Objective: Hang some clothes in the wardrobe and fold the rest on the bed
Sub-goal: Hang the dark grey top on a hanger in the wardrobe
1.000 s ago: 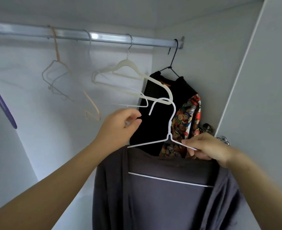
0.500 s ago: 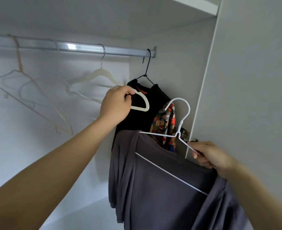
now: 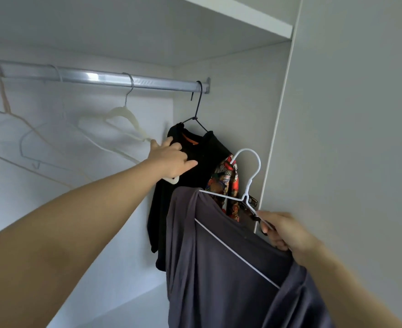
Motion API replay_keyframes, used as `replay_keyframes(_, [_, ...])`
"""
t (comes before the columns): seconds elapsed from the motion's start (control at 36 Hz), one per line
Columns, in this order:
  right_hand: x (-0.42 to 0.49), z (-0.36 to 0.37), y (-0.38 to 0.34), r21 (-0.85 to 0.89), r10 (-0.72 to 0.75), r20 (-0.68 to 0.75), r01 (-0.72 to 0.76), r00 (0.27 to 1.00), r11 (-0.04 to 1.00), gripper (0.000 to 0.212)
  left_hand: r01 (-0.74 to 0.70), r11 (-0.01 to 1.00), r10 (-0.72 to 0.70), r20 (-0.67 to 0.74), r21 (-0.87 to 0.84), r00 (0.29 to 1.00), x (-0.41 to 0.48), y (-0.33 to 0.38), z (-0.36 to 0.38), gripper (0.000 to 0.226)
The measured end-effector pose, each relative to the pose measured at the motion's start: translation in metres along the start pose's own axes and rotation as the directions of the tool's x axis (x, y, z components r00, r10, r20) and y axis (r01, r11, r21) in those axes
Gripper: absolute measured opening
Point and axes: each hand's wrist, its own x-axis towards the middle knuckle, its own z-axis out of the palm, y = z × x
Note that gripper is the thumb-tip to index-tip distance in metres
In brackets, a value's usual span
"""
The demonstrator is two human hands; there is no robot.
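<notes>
- Gripping the sloping right arm of a white wire hanger (image 3: 247, 185), the right hand (image 3: 287, 233) has its fingers curled round the wire at lower right, closest to the camera.
- A dark grey garment (image 3: 219, 268) is draped over this hanger and hangs down out of view; the hanger is tilted, its left shoulder higher than its right.
- The hanger's hook points up and is free of the rail, well below it, in front of the wardrobe's right side panel (image 3: 337, 138).
- The left hand (image 3: 171, 159) reaches further in, fingers extended and spread, resting against a black garment (image 3: 209, 157).
- The rounded end of a cream hanger (image 3: 124, 117) shows just under the left palm; whether the palm touches it cannot be told.
- The black garment has a red patterned sleeve (image 3: 228, 183) and hangs from a black wire hanger (image 3: 198, 107) at the right end of the rail.
- The metal rail (image 3: 100, 78) spans the wardrobe; the cream hanger's hook sits on it left of the black one.
- Empty wire hangers (image 3: 29, 138) hang on the rail at far left, blurred.
- A white shelf (image 3: 242, 15) closes the compartment above.
</notes>
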Motion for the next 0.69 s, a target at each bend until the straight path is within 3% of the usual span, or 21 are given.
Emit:
replay_keyframes(0.14, [0.016,0.015,-0.017,0.012,0.009,0.007,-0.009,1.000,1.000,0.041,0.029,0.997,-0.026,-0.037,0.075,0.999,-0.011,-0.025,0.001,0.049])
replay_keyframes(0.33, [0.035,0.043,-0.053,0.042,0.014,0.027,-0.015,1.000,0.999,0.033,0.181,0.982,-0.182,-0.006,-0.058,0.983,-0.015,-0.054,-0.005,0.046])
replay_keyframes(0.47, [0.052,0.054,-0.085,0.069,0.007,0.033,-0.009,0.999,0.998,0.028,0.254,0.892,-0.343,-0.191,-0.375,0.920,-0.009,-0.071,-0.009,0.043])
replay_keyframes(0.56, [0.064,0.061,-0.107,0.096,-0.026,0.057,0.021,0.998,0.995,0.028,0.223,0.776,-0.385,-0.164,-0.590,0.908,-0.004,-0.083,-0.015,0.035])
replay_keyframes(0.69, [0.082,0.072,-0.146,0.126,-0.091,0.090,0.079,0.992,0.989,0.030,0.238,0.624,-0.463,-0.107,-0.744,0.880,0.002,-0.093,-0.022,0.031])
